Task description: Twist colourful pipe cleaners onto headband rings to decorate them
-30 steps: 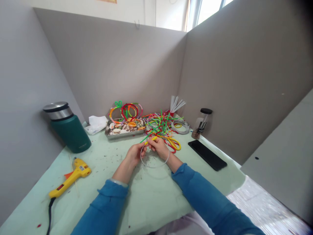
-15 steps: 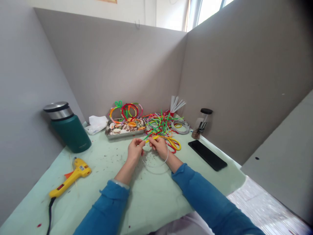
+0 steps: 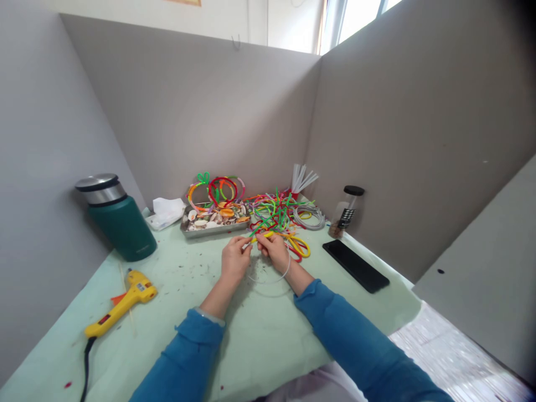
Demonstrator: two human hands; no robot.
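Observation:
Both my hands are pinched close together over the middle of the table, on a thin pale hoop whose lower part hangs below them. Yellow pipe cleaner covers the hoop's upper stretch between my fingers. My left hand is closed at the left end of the yellow part, where a green pipe cleaner slants up from the fingertips. My right hand grips the yellow part from the right. Just behind the right hand lie yellow and red loops. My fingers hide the exact joint.
A metal tray of shells, finished colourful hoops and a heap of pipe cleaners stand at the back. On the left are a glue gun and green flask; on the right, a black phone and jar.
My left hand has moved slightly right, nearer the right hand, and its fingers have shifted along the hoop. The right hand has barely moved and keeps its grip.

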